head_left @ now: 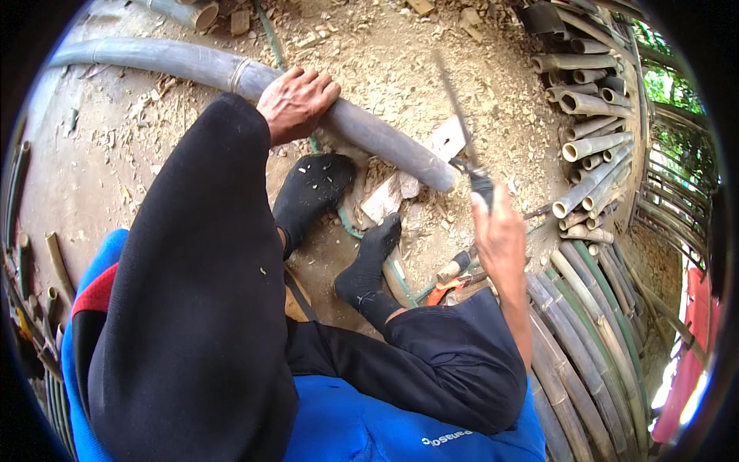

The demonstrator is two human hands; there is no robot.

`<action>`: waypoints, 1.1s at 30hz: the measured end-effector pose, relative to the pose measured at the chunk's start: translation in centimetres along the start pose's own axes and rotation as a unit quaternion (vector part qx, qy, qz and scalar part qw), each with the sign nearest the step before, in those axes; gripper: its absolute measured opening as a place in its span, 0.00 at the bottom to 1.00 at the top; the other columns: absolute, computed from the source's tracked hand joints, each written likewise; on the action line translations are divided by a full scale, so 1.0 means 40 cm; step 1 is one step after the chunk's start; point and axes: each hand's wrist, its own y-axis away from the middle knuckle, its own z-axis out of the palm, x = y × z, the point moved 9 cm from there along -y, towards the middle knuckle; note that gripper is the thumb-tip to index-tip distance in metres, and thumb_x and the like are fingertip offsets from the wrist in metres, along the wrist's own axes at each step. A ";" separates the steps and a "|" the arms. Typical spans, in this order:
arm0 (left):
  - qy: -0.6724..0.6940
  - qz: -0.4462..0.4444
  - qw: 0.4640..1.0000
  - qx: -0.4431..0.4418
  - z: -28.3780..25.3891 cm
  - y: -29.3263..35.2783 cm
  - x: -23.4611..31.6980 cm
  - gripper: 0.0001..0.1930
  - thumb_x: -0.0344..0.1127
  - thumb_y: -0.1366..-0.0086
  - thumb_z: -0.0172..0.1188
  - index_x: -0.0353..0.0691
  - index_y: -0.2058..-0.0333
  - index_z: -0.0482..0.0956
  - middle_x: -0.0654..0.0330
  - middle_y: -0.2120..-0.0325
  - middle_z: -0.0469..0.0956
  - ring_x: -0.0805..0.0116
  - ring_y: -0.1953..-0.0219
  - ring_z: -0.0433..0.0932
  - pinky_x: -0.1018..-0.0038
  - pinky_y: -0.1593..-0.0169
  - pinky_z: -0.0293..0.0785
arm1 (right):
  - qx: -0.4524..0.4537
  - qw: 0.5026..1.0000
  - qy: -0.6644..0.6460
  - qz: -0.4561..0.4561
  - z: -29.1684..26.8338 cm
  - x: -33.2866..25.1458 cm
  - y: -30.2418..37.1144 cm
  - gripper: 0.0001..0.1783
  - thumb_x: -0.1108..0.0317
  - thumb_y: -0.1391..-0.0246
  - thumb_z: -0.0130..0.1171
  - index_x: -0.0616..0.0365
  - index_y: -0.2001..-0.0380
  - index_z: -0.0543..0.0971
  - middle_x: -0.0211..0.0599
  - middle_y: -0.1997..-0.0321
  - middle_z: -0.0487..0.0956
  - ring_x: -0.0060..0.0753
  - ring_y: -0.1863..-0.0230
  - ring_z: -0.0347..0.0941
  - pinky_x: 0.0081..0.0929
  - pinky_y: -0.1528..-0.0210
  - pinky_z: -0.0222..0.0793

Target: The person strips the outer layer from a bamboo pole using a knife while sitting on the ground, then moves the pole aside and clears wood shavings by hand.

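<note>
A thick grey bamboo pole (369, 135) slants across the ground from the far left toward the middle, its cut end beside my right hand. My left hand (299, 102) grips the pole from above, just past a node ring, with my bent dark-clothed knee hiding that wrist and forearm. My right hand (500, 231) is closed round the dark handle of a knife (456, 104). Its long thin blade points up and away, slightly blurred, to the right of the pole's end and apart from it. Under the end lie pale flat wood pieces (382, 199).
Wood chips (493, 85) cover the ground. Cut bamboo tubes (585, 146) are stacked at right; long poles (593, 346) lie nearer. By my dark-socked feet (369, 269) are a green hose (348, 223), an orange-handled tool (439, 292) and a short dark-handled piece (457, 264).
</note>
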 end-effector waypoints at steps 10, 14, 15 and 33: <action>-0.048 -0.017 0.997 -0.050 -0.010 -0.025 0.011 0.15 0.30 0.48 0.63 0.42 0.60 0.73 0.59 0.65 0.77 0.62 0.60 0.79 0.65 0.50 0.72 | -0.084 0.989 0.101 0.062 0.160 0.250 0.016 0.19 0.59 0.31 0.54 0.67 0.51 0.70 0.62 0.73 0.80 0.64 0.69 0.81 0.51 0.67 0.76; -0.034 -0.013 0.999 -0.008 -0.009 -0.061 0.017 0.16 0.30 0.46 0.61 0.41 0.57 0.74 0.59 0.63 0.77 0.61 0.55 0.78 0.65 0.47 0.71 | 0.029 0.999 -0.003 0.033 -0.038 0.112 -0.005 0.16 0.63 0.31 0.56 0.66 0.51 0.72 0.56 0.72 0.79 0.54 0.71 0.79 0.46 0.67 0.72; -0.041 -0.011 0.999 0.020 -0.024 -0.058 0.017 0.17 0.30 0.46 0.61 0.41 0.56 0.74 0.59 0.62 0.76 0.61 0.55 0.78 0.65 0.47 0.71 | 0.119 0.991 -0.049 -0.033 -0.111 0.061 0.018 0.12 0.64 0.31 0.56 0.63 0.54 0.73 0.50 0.74 0.77 0.44 0.74 0.78 0.39 0.71 0.70; 0.045 -0.055 0.943 -0.325 0.145 -0.109 0.060 0.20 0.32 0.63 0.73 0.40 0.66 0.81 0.55 0.69 0.81 0.53 0.60 0.82 0.59 0.54 0.78 | 0.124 0.982 -0.126 -0.062 -0.138 0.051 0.110 0.18 0.63 0.33 0.59 0.66 0.49 0.72 0.56 0.71 0.79 0.60 0.75 0.79 0.51 0.72 0.72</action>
